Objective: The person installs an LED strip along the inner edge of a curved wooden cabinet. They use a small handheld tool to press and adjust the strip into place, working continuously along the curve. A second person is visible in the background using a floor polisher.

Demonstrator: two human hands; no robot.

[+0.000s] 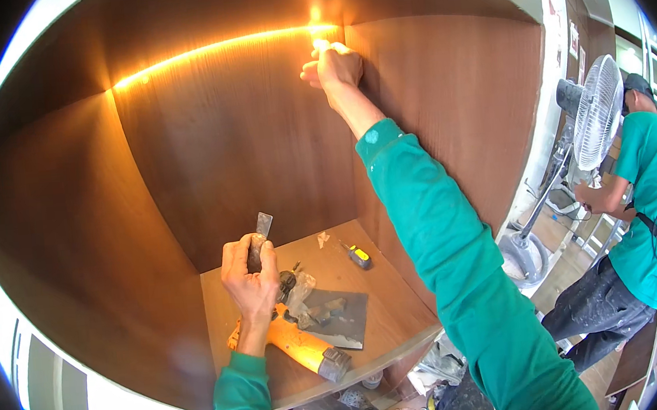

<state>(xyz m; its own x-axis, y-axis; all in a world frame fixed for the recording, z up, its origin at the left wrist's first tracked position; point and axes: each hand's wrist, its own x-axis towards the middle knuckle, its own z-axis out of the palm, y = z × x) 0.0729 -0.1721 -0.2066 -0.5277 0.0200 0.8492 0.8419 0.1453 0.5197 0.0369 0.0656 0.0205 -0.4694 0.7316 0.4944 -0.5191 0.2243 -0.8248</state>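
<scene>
Clamped grip on the left: fingers and thumb of the left hand point(249, 282) closed round the handle of a scraper point(265, 224), blade pointing up and away from the palm, probably so the edge stays clear of the skin. Right hand point(338, 70) raised to the far right corner, fingertips at the bright end of the light strip point(213, 49); glare there, cannot tell whether they pinch anything. Strip runs along the top of the back wall. Arm stretched long, presumably because the corner is deep inside the cabinet point(442, 78).

On the cabinet floor, below the left hand: orange power tool point(306, 347) lying on its side near the front edge, dark sheet point(353, 312) beside it, small yellow-and-black tool point(359, 257) farther right. Likely laid there for easy reach. Outside, right: standing fan point(602, 115), co-worker point(643, 185) in green.
</scene>
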